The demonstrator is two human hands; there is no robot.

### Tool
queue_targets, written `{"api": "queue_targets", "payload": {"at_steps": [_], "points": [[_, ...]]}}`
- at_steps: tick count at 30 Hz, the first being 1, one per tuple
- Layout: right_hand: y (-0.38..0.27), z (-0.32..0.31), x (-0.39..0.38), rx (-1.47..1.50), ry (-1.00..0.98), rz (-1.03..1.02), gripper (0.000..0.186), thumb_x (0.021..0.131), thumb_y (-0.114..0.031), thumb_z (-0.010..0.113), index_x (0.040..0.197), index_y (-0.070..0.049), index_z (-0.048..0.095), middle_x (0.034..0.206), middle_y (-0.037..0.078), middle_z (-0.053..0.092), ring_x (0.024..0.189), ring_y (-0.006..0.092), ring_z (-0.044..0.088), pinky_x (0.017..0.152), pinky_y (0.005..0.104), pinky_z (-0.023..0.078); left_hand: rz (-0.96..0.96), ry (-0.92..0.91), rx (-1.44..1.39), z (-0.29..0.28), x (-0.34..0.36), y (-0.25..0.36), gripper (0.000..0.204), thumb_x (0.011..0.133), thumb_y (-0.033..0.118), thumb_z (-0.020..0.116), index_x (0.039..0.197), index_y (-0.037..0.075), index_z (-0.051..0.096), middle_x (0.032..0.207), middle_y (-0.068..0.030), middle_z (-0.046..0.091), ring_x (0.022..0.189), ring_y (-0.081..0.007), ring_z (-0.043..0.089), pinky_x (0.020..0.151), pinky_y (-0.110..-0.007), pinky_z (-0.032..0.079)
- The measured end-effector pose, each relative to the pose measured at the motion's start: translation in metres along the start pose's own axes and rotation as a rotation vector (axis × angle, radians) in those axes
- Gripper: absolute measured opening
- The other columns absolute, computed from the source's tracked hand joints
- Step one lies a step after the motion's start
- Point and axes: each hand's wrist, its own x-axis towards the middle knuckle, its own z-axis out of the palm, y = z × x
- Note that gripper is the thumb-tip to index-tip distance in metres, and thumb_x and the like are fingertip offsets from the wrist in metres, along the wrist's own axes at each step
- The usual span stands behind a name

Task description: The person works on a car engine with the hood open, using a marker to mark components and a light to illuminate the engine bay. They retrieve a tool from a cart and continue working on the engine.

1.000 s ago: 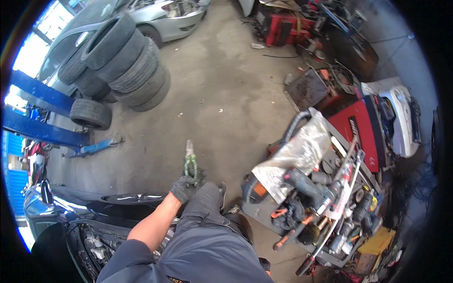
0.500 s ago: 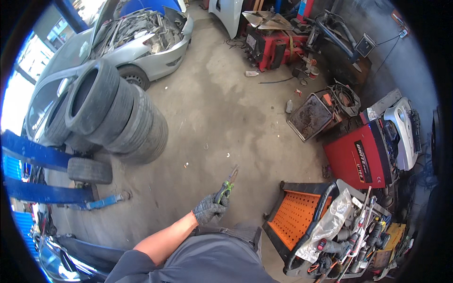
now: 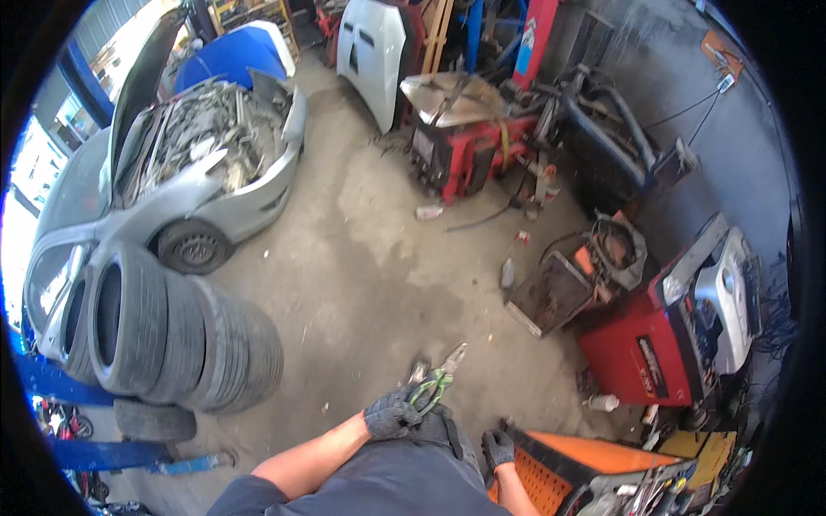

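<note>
My gloved left hand [image 3: 394, 415] is closed around green-handled pliers [image 3: 437, 383], held in front of my body with the metal jaws angled up and right over the floor. My gloved right hand [image 3: 497, 447] hangs at the lower right beside the orange and black tool cart [image 3: 538, 473], its fingers loosely curved and apart, with nothing visible in them. A shoe [image 3: 420, 368] shows just left of the pliers.
At left are stacked tyres [image 3: 133, 327], blue lift arms [image 3: 107, 451] and a silver car [image 3: 267, 185] with its hood up. Red machines [image 3: 469, 168] [image 3: 628, 353], a metal tray [image 3: 551, 292] and a detached hood [image 3: 366, 60] line the back and right, near a wall [image 3: 723, 120].
The view has advanced and tilted up: car, tyres and cart sit lower in frame. My left hand with the pliers has moved right; my right hand has come into view by the cart.
</note>
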Motion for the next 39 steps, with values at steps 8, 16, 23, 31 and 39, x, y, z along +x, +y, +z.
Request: {"api": "queue_targets", "payload": {"at_steps": [8,16,23,31,39], "points": [[-0.440,-0.005,0.141,0.328,-0.462,-0.547,0.038,0.109,-0.013,0.071,0.145,-0.001,0.066,0.127,0.009,0.075,0.110,0.0180,0.072,0.099,0.0355,0.060,0.070,-0.028,0.027,-0.020,0.145,0.213,0.095,0.075,0.014,0.089,0.162,0.008,0.052,0.144,-0.0160,0.071,0.114,-0.0258,0.072,0.093,-0.037,0.058],[-0.609,-0.006,0.321,0.456,-0.562,-0.323,0.047,0.102,-0.025,0.083,0.139,0.000,0.068,0.119,0.007,0.077,0.112,0.0172,0.071,0.099,0.0353,0.060,0.071,0.038,0.207,-0.095,0.326,0.344,0.051,0.085,0.015,0.080,0.134,0.003,0.069,0.110,-0.0107,0.081,0.088,-0.0235,0.080,0.071,-0.032,0.059],[-0.686,-0.022,0.441,0.952,-0.441,-0.151,0.053,0.099,-0.015,0.083,0.146,-0.013,0.058,0.126,0.009,0.070,0.117,0.0279,0.070,0.102,0.0461,0.061,-0.062,-0.093,0.731,-0.134,0.507,0.464,0.050,0.097,0.020,0.076,0.143,0.002,0.067,0.117,-0.0053,0.078,0.100,-0.0159,0.069,0.087,-0.036,0.060],[-0.801,-0.018,0.574,0.971,-0.580,-0.016,0.042,0.101,-0.026,0.077,0.138,-0.008,0.069,0.128,0.014,0.074,0.107,0.0298,0.074,0.088,0.0462,0.064,0.070,0.171,1.359,-0.183,0.574,0.599,0.053,0.109,0.051,0.065,0.116,-0.001,0.075,0.105,-0.0311,0.076,0.096,-0.0472,0.073,0.087,-0.049,0.057],[-1.018,0.112,0.689,0.756,-0.659,-0.004,0.051,0.104,-0.033,0.075,0.142,-0.001,0.066,0.134,0.014,0.073,0.122,0.0292,0.071,0.108,0.0422,0.059,-0.166,0.468,0.983,-0.304,0.569,0.775,0.052,0.117,0.048,0.051,0.140,0.005,0.068,0.128,-0.0269,0.076,0.120,-0.0450,0.072,0.102,-0.050,0.056]]}}
